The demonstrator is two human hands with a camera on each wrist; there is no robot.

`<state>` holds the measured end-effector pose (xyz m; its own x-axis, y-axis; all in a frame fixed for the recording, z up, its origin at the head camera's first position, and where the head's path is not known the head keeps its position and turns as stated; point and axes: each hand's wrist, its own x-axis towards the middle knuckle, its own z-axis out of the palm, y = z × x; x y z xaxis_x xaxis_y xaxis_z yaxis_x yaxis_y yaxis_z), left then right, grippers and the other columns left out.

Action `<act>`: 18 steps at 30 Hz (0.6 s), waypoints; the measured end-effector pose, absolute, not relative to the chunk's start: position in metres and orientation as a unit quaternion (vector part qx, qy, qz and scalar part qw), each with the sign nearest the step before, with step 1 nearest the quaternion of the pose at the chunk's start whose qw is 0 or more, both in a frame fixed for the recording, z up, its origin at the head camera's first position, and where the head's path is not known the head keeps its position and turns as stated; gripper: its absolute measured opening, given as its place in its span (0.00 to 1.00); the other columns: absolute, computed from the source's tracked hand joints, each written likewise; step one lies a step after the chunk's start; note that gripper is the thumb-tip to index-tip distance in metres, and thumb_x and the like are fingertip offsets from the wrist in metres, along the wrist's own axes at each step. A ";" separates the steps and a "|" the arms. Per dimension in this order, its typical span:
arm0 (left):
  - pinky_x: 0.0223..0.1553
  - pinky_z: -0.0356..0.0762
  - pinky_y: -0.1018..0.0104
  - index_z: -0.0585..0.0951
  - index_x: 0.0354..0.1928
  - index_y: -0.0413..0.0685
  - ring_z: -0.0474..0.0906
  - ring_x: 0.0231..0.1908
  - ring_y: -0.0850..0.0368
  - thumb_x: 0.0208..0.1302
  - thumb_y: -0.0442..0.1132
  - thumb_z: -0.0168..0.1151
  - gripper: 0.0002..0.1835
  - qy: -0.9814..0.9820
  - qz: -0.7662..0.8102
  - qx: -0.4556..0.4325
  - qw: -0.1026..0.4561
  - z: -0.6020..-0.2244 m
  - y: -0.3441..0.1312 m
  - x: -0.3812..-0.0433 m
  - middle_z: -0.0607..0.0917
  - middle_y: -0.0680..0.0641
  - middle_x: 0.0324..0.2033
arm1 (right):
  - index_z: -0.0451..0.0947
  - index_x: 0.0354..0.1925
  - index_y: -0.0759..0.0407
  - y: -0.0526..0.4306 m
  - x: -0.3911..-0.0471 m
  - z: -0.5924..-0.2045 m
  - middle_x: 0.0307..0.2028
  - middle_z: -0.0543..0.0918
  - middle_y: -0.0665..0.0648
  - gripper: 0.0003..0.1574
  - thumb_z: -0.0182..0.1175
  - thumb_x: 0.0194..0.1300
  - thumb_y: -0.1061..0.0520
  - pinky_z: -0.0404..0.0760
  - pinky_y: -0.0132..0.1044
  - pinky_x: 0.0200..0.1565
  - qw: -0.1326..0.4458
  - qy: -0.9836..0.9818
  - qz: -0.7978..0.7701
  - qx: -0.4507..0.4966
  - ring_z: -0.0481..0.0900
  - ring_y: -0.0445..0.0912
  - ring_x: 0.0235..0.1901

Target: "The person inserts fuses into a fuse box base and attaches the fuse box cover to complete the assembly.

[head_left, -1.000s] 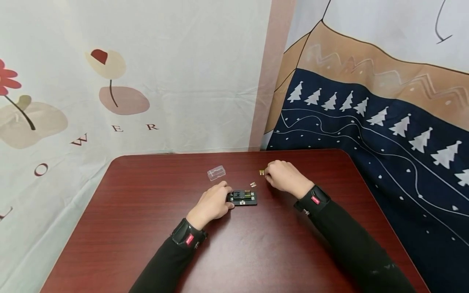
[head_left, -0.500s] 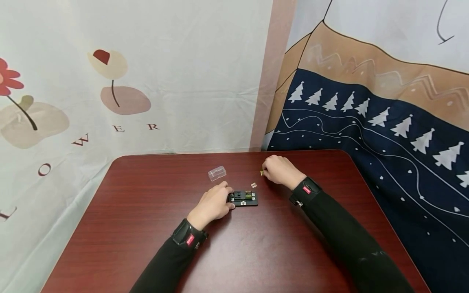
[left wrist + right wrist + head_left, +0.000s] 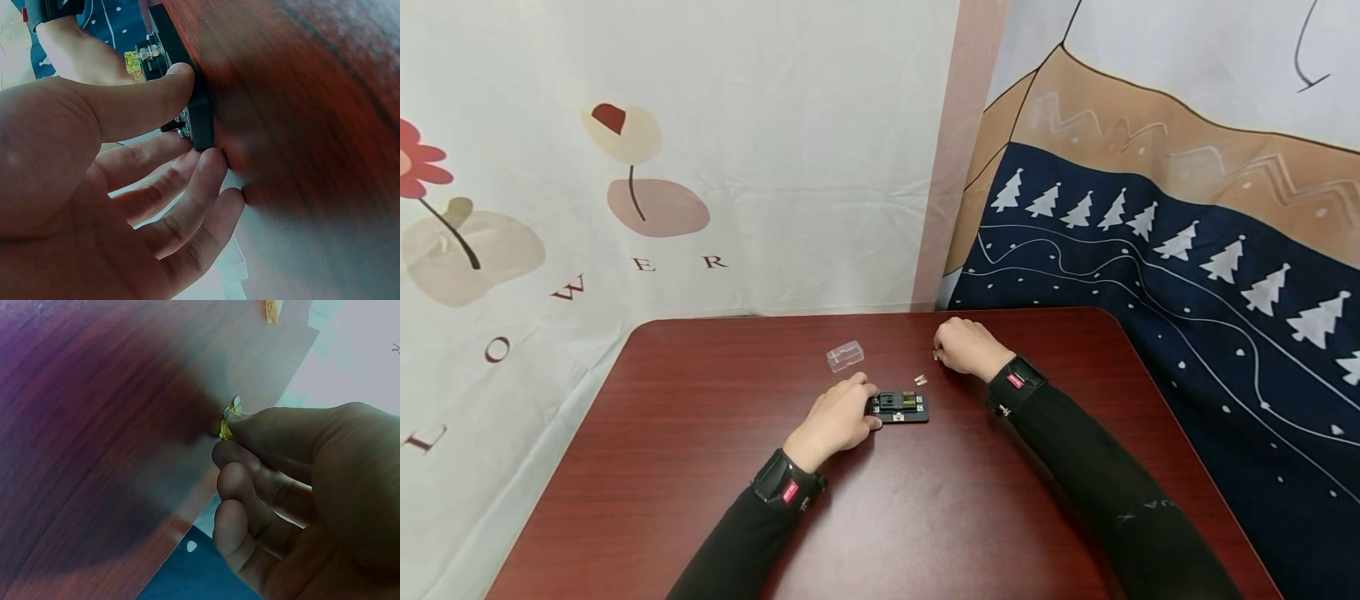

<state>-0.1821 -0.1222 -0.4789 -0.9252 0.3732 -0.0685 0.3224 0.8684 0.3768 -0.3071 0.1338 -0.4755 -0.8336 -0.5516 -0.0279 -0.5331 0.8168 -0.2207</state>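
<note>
The left hand (image 3: 835, 419) grips a black block (image 3: 904, 408) on the worktop (image 3: 737, 375); beyond it, the right hand's (image 3: 972, 348) fingers (image 3: 236, 455) pinch a yellow piece (image 3: 225, 430); pickup seems in hand, likely calling for a steady lift next.

2 hands (image 3: 832, 421) (1 block (image 3: 898, 407), 1 case (image 3: 846, 356))

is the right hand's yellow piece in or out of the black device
Out: the right hand pinches the yellow piece, apart from the black device.

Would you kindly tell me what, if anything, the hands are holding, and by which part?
The left hand holds the board by its left end; the right hand pinches a yellow piece, its gripped part mostly hidden.
</note>
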 end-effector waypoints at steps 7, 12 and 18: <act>0.51 0.83 0.45 0.85 0.62 0.45 0.83 0.52 0.47 0.63 0.47 0.75 0.27 0.965 0.177 0.178 0.075 -0.480 -0.121 -0.182 0.82 0.48 0.53 | 0.92 0.36 0.56 0.135 -0.307 -0.479 0.36 0.91 0.56 0.08 0.66 0.68 0.60 0.87 0.51 0.40 0.041 0.952 -0.100 -0.287 0.85 0.49 0.32; 0.50 0.83 0.44 0.85 0.62 0.46 0.83 0.52 0.46 0.63 0.47 0.75 0.27 0.966 0.173 0.178 0.076 -0.478 -0.120 -0.182 0.82 0.48 0.53 | 0.92 0.33 0.55 0.137 -0.305 -0.479 0.34 0.90 0.54 0.07 0.67 0.65 0.61 0.86 0.50 0.37 0.026 0.950 -0.097 -0.296 0.84 0.48 0.30; 0.50 0.83 0.44 0.84 0.62 0.45 0.83 0.52 0.46 0.63 0.48 0.75 0.27 0.966 0.171 0.176 0.077 -0.476 -0.119 -0.181 0.82 0.48 0.52 | 0.92 0.34 0.56 0.137 -0.301 -0.471 0.33 0.90 0.53 0.05 0.69 0.66 0.60 0.86 0.49 0.36 0.023 0.948 -0.102 -0.301 0.84 0.47 0.29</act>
<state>-0.1810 -0.1190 -0.4762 -0.9260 0.3669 -0.0887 0.3144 0.8796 0.3570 -0.3012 0.1367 -0.4710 -0.8173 -0.5759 0.0180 -0.5665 0.7975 -0.2078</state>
